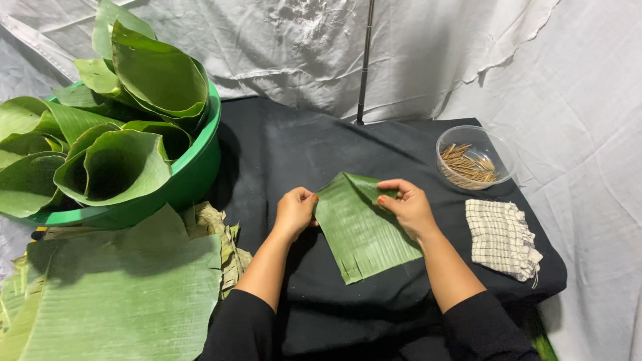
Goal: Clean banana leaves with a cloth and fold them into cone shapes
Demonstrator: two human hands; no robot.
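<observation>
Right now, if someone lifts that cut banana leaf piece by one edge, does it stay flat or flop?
The banana leaf piece would probably flop: it looks thin, and its top corner already folds under the right hand. Its frayed lower edge suggests it tears easily along the ribs. Likely very light.

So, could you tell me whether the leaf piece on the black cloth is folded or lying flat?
Partly folded: the leaf has its top right corner turned over under the right hand; the rest lies flat.

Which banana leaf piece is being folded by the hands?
The small flat green banana leaf piece on the black cloth; the others are rolled cones or stacked sheets.
</observation>
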